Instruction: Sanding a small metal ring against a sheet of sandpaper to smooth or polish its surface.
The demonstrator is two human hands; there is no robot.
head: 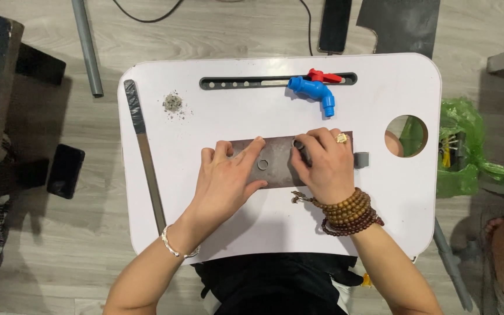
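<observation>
A dark, flat metal plate (pixel 275 160) with a small round hole lies across the middle of the white lap table (pixel 228 111). My left hand (pixel 226 181) rests flat on the plate's left part, fingers spread. My right hand (pixel 322 166), with a gold ring and wooden bead bracelets, covers the plate's right part; its thumb and forefinger pinch a small dark round piece (pixel 300 146) against the plate. A small grey piece (pixel 361 159) pokes out just right of that hand.
A blue plastic tap with a red handle (pixel 316 90) lies at the table's far side beside a dark slot (pixel 246 83). A long metal file (pixel 145 154) lies along the left edge, near grey filings (pixel 172 102). A round cup hole (pixel 406 136), a green bag (pixel 465 149) and phones sit around.
</observation>
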